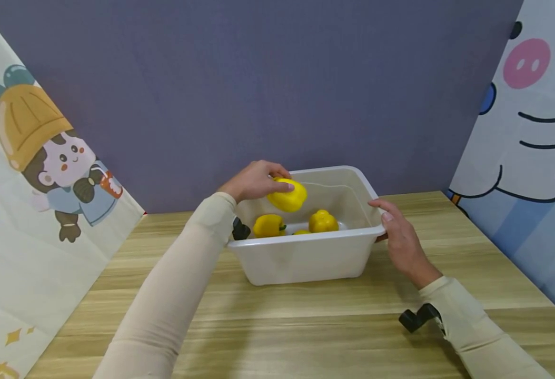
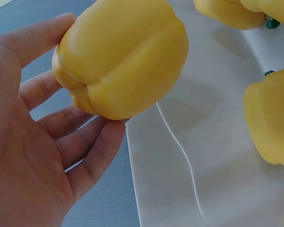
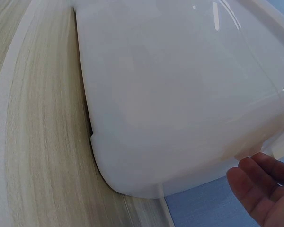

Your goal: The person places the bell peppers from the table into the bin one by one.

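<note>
My left hand [image 1: 254, 181] holds a yellow bell pepper [image 1: 288, 197] over the left part of a white plastic bin [image 1: 306, 259]. In the left wrist view, the thumb and fingers are around one end of this pepper [image 2: 128, 59]. Inside the bin lie another yellow pepper [image 1: 268, 226] at the left, one [image 1: 324, 221] nearer the middle, and a third [image 1: 301, 232] mostly hidden behind the front wall. My right hand [image 1: 404, 243] grips the bin's right end, thumb over the rim; its fingers [image 3: 258, 177] show under the rim in the right wrist view.
The bin stands on a wood-grain table [image 1: 277, 326] near a dark grey-blue backdrop [image 1: 277, 84]. Cartoon-printed panels [image 1: 17, 273] border both sides. Black camera mounts [image 1: 419, 317] stick out at my wrists.
</note>
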Demonstrator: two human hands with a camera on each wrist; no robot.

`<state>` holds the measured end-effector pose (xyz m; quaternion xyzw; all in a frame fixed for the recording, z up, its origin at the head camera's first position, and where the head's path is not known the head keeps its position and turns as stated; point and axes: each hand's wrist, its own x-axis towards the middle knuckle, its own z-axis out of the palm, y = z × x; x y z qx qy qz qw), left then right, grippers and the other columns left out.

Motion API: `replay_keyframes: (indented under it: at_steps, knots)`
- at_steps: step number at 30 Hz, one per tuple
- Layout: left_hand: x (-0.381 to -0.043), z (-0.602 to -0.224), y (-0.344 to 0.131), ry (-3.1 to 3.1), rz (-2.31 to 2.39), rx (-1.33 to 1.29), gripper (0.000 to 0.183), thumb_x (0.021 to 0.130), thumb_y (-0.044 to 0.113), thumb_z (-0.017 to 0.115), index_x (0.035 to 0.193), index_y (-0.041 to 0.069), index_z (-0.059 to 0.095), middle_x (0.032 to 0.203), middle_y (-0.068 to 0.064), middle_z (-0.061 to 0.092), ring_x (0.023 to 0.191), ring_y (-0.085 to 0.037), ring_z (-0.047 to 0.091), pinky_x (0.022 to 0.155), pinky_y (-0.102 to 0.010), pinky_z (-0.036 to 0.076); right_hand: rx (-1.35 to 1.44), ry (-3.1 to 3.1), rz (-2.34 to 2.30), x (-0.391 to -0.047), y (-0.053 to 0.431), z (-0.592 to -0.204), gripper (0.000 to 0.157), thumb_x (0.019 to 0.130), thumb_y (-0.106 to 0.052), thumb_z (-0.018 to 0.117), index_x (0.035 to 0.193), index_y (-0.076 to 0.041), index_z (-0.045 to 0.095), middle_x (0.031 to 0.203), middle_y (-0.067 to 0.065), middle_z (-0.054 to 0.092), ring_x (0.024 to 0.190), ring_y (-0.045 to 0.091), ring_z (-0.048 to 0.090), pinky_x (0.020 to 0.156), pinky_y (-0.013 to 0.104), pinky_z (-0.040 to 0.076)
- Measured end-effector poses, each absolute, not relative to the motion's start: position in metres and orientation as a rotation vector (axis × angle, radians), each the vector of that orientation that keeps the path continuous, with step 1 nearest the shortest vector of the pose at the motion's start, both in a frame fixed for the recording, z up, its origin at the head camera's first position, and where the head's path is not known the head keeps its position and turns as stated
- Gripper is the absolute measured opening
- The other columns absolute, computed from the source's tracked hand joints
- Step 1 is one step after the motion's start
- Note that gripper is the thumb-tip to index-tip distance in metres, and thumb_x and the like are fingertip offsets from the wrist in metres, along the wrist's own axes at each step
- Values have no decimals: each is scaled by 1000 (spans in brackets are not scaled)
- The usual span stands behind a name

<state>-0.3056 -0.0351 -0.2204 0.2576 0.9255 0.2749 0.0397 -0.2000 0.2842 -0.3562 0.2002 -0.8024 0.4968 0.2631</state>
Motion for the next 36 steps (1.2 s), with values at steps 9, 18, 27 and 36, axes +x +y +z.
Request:
replay_keyframes:
  at_steps: [9, 18, 27, 36]
  knots:
    - [-310, -224, -38, 2835, 798, 839, 42, 94, 40, 70, 129, 16, 68, 124, 1, 66, 110, -18, 59, 99, -39, 48, 541, -2163, 1351, -200, 284, -356, 44, 110, -25, 28, 141, -3, 49, 124, 22, 56, 81, 9, 58, 63, 31, 55]
    - [-307, -219, -41, 2845, 933, 867, 28, 99, 38, 63, 121, 21, 70, 111, 4, 68, 101, -16, 61, 90, -36, 52, 541, -2169, 1363, -200, 284, -356, 44, 110, -26, 28, 141, -3, 49, 128, 22, 55, 80, 9, 59, 64, 30, 54]
    - [-305, -217, -43, 2829, 899, 859, 32, 101, 39, 59, 125, 20, 68, 112, 0, 68, 102, -23, 64, 88, -39, 52, 529, -2185, 1365, -200, 283, -356, 45, 110, -27, 27, 142, -4, 49, 127, 22, 55, 80, 10, 59, 65, 32, 55]
    - [-302, -216, -48, 2783, 985, 846, 35, 102, 36, 59, 129, 15, 67, 114, -3, 69, 104, -22, 63, 92, -41, 52, 528, -2196, 1348, -197, 284, -353, 43, 110, -25, 28, 143, -5, 48, 129, 22, 55, 78, 9, 59, 66, 27, 54]
